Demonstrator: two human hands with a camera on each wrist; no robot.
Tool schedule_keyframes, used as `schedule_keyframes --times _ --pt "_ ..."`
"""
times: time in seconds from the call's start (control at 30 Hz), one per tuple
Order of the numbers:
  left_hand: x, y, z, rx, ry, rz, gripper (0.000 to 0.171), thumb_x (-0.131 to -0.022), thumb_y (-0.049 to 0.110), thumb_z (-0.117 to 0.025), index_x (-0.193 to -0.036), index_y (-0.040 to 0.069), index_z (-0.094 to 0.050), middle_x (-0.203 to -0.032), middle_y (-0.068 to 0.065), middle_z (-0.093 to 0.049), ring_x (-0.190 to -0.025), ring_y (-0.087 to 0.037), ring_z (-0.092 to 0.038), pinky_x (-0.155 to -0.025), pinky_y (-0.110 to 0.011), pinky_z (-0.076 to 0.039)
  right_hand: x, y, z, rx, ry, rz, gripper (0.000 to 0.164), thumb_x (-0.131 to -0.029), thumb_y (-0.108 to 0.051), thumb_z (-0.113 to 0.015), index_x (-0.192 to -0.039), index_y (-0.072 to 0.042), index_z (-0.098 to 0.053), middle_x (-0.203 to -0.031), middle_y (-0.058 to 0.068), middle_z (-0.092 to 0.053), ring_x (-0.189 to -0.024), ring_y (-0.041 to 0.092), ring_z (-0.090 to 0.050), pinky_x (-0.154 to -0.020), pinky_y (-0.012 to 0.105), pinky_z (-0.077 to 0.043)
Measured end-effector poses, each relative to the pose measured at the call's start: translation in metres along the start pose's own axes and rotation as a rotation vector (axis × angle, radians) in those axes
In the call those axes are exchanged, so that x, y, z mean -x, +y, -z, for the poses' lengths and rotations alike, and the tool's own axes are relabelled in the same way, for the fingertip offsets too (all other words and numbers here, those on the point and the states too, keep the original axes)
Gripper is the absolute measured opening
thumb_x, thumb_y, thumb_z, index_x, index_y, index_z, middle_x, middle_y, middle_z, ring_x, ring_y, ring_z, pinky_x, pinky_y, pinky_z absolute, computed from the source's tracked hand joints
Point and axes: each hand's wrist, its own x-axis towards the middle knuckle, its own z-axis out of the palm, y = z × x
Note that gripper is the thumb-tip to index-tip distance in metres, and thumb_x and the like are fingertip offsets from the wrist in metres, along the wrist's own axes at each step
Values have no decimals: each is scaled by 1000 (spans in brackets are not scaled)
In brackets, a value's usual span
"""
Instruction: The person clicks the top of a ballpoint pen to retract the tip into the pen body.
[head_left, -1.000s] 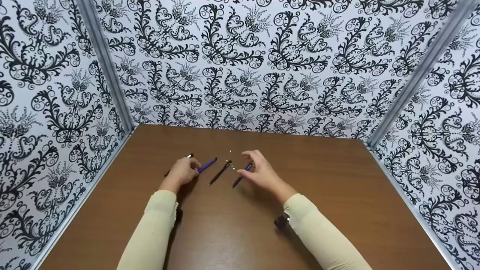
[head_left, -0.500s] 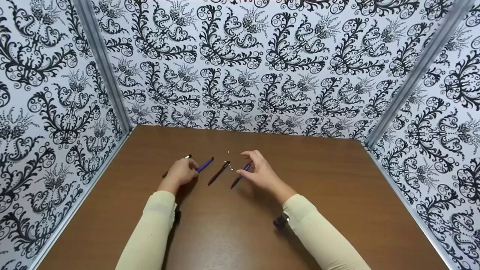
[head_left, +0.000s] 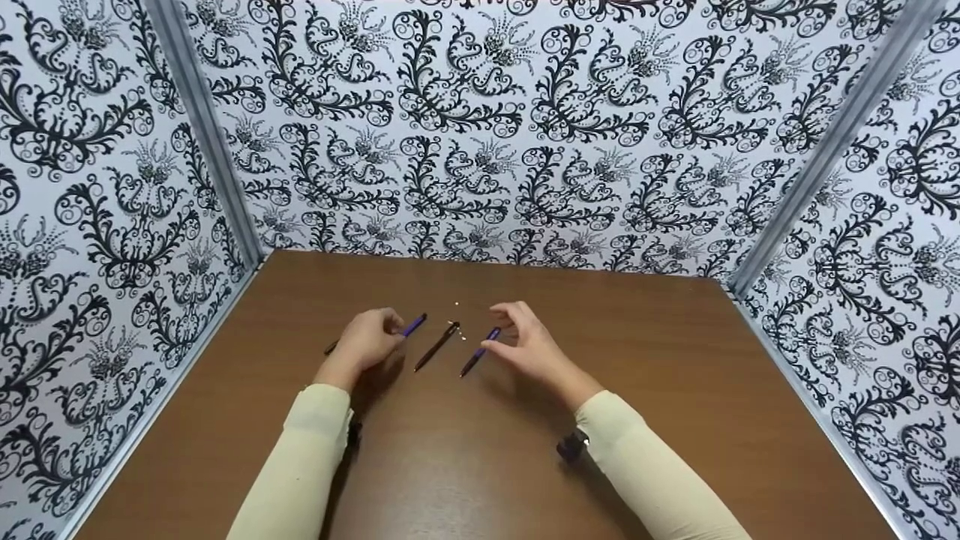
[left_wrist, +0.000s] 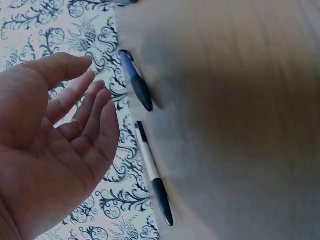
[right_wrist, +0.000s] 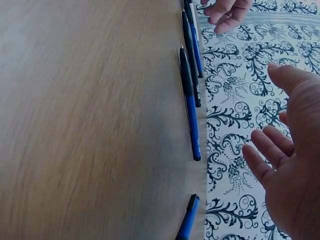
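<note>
My left hand [head_left: 369, 337] hovers over the left pens, fingers loosely bent and holding nothing. In the left wrist view a blue pen [left_wrist: 134, 79] and a white pen with black ends [left_wrist: 153, 167] lie apart from the hand. The head view shows the blue pen [head_left: 415, 324] partly hidden behind the fingers. A black pen [head_left: 436, 348] lies between the hands. My right hand [head_left: 529, 346] is held above another blue pen [head_left: 481, 351], its fingers relaxed and spread. The right wrist view shows this blue pen [right_wrist: 190, 107] plus one more blue pen [right_wrist: 188, 219], cut off by the frame.
A brown wooden table [head_left: 465, 465] carries the pens, which lie slanted in a loose row. Small bright specks [head_left: 460, 335] show near the black pen's top. Patterned walls [head_left: 480, 150] enclose the table at the back and both sides.
My left hand has shifted slightly right and now covers the white pen's upper end in the head view. The right hand has edged right. The pens stay in place.
</note>
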Motion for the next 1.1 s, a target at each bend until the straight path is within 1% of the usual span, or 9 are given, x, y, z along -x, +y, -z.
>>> schedule_keyframes --times 0.1,0.2,0.3,0.5,0.6,0.7,0.83,0.93,1.1 --pt "1 5 -3 38 2 -61 23 -101 10 -75 -122 3 -76 -114 -12 -75 -110 -32 -69 -102 -54 -55 3 0 2 -16 4 16 58 -97 -21 -88 -146 -3 -60 -134 13 -61 -123 34 -66 -109 47 -56" --pt "2 9 -7 71 -5 -127 20 -99 7 -76 -118 4 -77 -109 -10 -76 -106 -30 -70 -100 -52 -56 6 1 4 -39 8 35 58 -97 -19 -88 -145 -2 -60 -132 15 -62 -122 41 -65 -106 56 -56" --pt "4 11 -12 108 -31 -166 19 -99 4 -76 -118 3 -77 -107 -8 -76 -103 -27 -71 -98 -50 -57 10 2 6 -46 7 38 58 -96 -17 -88 -145 -1 -61 -131 15 -62 -121 42 -65 -105 62 -55" --pt "6 14 -17 149 -54 -193 19 -98 -1 -76 -118 -2 -75 -105 -8 -75 -101 -26 -70 -96 -48 -59 12 4 8 -25 11 28 56 -97 -18 -88 -144 -3 -61 -130 13 -63 -117 30 -65 -101 63 -55" --pt "7 15 -17 156 -52 -199 21 -98 -1 -77 -118 -3 -75 -105 -9 -75 -101 -26 -70 -96 -48 -59 12 4 6 -34 13 20 56 -97 -18 -87 -144 -2 -61 -130 14 -63 -116 31 -65 -101 63 -55" --pt "6 17 -18 148 -49 -195 22 -98 0 -77 -119 -4 -75 -106 -10 -75 -102 -27 -70 -97 -49 -59 8 3 2 -64 16 8 55 -97 -17 -87 -144 -1 -61 -130 16 -63 -116 35 -66 -101 64 -56" --pt "4 19 -20 124 -52 -169 25 -98 1 -78 -122 -3 -74 -108 -11 -75 -104 -28 -70 -98 -49 -59 -2 1 -7 -122 13 -26 56 -97 -15 -87 -144 0 -60 -128 19 -62 -116 46 -65 -100 65 -56" --pt "4 22 -22 108 -61 -156 26 -98 2 -78 -122 -3 -74 -108 -11 -74 -104 -29 -70 -99 -49 -59 -10 0 -14 -135 15 -52 57 -96 -13 -87 -145 1 -60 -129 22 -61 -117 52 -64 -101 64 -56" --pt "2 25 -26 55 -49 -150 24 -97 3 -80 -120 -1 -75 -106 -10 -75 -102 -29 -71 -96 -48 -59 -23 2 -26 -90 31 -75 57 -95 -13 -88 -144 1 -60 -130 23 -62 -122 51 -64 -106 58 -55"
